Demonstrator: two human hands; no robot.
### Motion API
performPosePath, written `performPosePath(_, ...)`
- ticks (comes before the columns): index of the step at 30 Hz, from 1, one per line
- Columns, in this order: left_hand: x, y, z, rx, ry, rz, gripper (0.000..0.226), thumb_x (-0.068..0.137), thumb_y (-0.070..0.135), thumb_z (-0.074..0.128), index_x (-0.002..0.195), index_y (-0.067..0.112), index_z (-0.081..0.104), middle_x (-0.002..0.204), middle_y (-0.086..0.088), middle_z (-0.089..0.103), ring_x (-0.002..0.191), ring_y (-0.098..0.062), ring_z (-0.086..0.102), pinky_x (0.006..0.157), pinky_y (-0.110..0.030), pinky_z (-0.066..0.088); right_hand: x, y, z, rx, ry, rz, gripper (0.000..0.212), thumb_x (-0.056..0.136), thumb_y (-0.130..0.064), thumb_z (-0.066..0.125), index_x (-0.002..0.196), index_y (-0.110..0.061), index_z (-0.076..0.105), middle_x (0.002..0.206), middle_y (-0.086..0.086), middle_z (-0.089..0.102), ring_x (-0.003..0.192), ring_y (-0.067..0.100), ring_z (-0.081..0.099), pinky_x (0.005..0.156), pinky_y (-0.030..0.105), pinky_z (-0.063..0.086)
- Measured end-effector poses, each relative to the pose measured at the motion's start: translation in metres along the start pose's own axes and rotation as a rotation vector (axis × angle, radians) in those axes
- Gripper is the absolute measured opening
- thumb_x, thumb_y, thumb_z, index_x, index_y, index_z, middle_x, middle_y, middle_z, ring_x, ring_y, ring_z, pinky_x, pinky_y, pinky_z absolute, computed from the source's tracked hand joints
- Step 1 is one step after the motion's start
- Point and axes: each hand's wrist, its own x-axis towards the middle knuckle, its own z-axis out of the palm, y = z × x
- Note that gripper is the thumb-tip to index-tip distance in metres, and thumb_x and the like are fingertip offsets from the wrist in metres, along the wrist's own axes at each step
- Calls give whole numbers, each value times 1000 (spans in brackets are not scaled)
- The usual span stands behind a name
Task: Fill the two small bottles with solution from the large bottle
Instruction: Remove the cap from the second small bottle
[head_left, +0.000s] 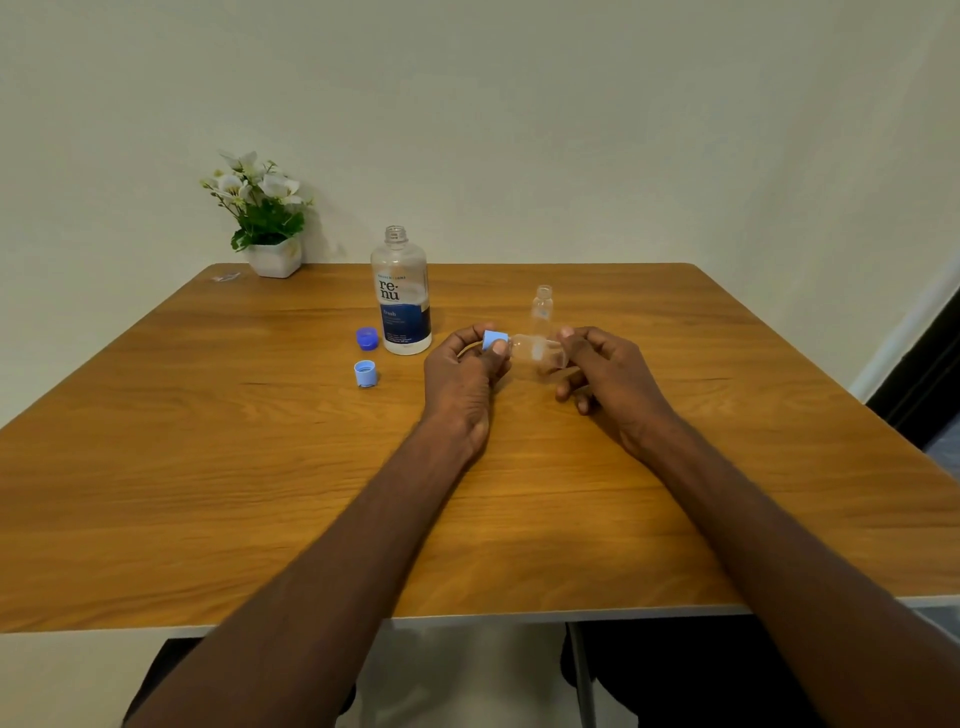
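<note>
Both hands' grips are clamped: left (462, 364) on cap (494, 340), right (597, 366) on bottle (537, 353); nothing is filled.

Left hand (460, 371) pinches the light-blue cap (494, 340) on a small bottle (537, 353) held sideways by the right hand (605, 371).
</note>
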Motion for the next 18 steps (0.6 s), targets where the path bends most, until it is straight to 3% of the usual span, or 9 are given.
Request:
performPosePath(3, 0, 0, 0, -2, -1, 6, 24, 94, -7, 67, 107, 12, 66, 94, -11, 73, 85, -15, 69, 77, -27, 58, 0, 3, -1, -28, -29, -24, 18, 100, -25, 70, 114, -13, 71, 93, 11, 77, 66, 18, 62, 45, 23, 41)
performPosePath(6, -2, 1, 0, 10, -1, -1, 25, 94, -8, 66, 105, 14, 66, 93, -9, 74, 85, -14, 70, 79, -27, 59, 0, 5, -5, -13, -52, -46, 26, 90, -9, 79, 113, -17, 69, 109, 12, 74, 73, 20, 67, 48, 28, 41)
performPosePath(11, -1, 0, 0, 22, -11, -5, 26, 94, -8, 66, 110, 13, 66, 100, -13, 73, 92, -18, 68, 85, -30, 58, 2, 2, -1, 9, -46, -13, 28, 96, -29, 74, 120, -17, 66, 101, 12, 78, 68, 19, 64, 44, 25, 40)
performPosePath(14, 0, 0, 0, 23, -17, -1, 26, 94, -8, 66, 109, 13, 67, 100, -14, 72, 94, -19, 68, 88, -32, 59, 1, 3, -1, -22, -46, -20, 20, 98, -23, 71, 117, -15, 71, 100, 9, 79, 70, 17, 61, 45, 23, 41)
performPosePath(18, 0, 0, -1, 30, -43, -12, 28, 94, -8, 66, 114, 11, 67, 104, -15, 73, 97, -19, 69, 86, -31, 58, -2, 4, -4, -6, -90, -89, 36, 86, -4, 81, 119, -17, 73, 109, 8, 71, 82, 18, 61, 67, 29, 56)
